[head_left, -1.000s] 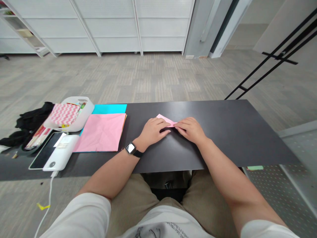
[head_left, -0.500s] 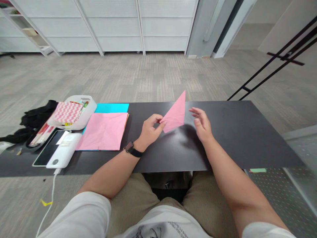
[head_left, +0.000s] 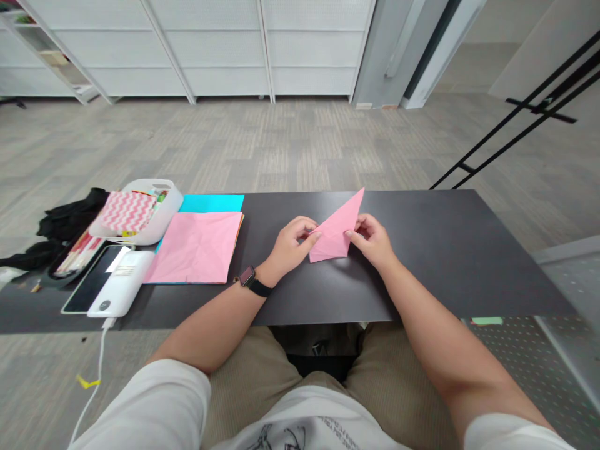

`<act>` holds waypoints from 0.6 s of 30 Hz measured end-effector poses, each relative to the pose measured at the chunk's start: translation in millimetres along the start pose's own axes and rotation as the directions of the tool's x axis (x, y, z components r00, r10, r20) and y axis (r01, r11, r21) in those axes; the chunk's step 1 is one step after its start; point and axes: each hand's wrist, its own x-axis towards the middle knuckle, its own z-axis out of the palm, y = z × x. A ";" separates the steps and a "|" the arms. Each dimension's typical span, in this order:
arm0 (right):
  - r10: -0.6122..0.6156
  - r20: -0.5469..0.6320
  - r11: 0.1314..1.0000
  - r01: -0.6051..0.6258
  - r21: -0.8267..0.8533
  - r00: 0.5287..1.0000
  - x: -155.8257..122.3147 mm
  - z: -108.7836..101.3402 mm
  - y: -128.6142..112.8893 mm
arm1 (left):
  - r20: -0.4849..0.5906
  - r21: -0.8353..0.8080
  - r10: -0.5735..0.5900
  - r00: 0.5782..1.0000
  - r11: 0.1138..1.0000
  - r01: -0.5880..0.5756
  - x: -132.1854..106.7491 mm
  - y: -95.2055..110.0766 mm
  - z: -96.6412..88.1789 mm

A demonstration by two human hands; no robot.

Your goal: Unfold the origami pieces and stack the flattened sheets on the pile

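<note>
A folded sheet of pink paper point(head_left: 335, 234) is held up between my two hands, its long point tilted up toward the far right. My left hand point(head_left: 296, 242) pinches its left edge between thumb and fingers. On the opposite edge, my right hand point(head_left: 372, 239) grips the paper with the thumb in front and the fingers partly hidden behind. To the left of my left hand lies a stack of paper point(head_left: 199, 250) with a creased pink sheet on top and a blue sheet point(head_left: 215, 203) showing behind it.
A white basket point(head_left: 169, 215) holding a pink zigzag-patterned pouch stands at the left of the dark table point(head_left: 450, 262). Nearby are a white power bank point(head_left: 122, 284) with a cable, a phone-like tablet point(head_left: 87, 290), and black cloth point(head_left: 70, 215). Black poles point(head_left: 506, 125) lean at the right.
My right hand has moved left and closed on the paper's right edge. The paper has turned slightly, its point shifting right and nearer to me.
</note>
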 end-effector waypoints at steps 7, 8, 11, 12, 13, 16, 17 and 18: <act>-0.101 0.052 0.994 0.103 -0.031 0.994 -0.8 -5.4 -14.7 | 0.012 0.132 0.089 0.996 0.987 -0.090 -1.4 4.8 -5.8; -0.124 0.042 0.990 0.127 -0.058 0.991 -2.0 -7.4 -17.9 | 0.009 0.140 0.100 0.995 0.985 -0.100 -1.7 5.0 -6.3; -0.165 -0.007 0.981 0.164 -0.104 0.986 -5.0 -10.4 -28.0 | 0.001 0.160 0.145 0.989 0.977 -0.143 -2.2 6.5 -6.5; -0.179 -0.026 0.977 0.175 -0.123 0.983 -5.8 -10.4 -31.9 | -0.007 0.171 0.161 0.987 0.972 -0.158 -2.3 7.4 -6.1; -0.197 -0.042 0.970 0.189 -0.151 0.979 -6.5 -9.9 -36.0 | -0.020 0.185 0.179 0.984 0.968 -0.172 -2.6 8.4 -5.6; -0.268 -0.084 0.933 0.237 -0.270 0.960 -8.9 -7.6 -48.0 | -0.067 0.223 0.225 0.972 0.953 -0.206 -3.7 11.8 -4.2; -0.288 -0.095 0.919 0.248 -0.306 0.953 -9.7 -6.9 -51.0 | -0.081 0.230 0.237 0.968 0.949 -0.214 -4.0 12.6 -3.8; -0.303 -0.104 0.909 0.255 -0.330 0.947 -10.3 -6.5 -52.8 | -0.089 0.237 0.245 0.965 0.947 -0.219 -4.2 13.0 -3.4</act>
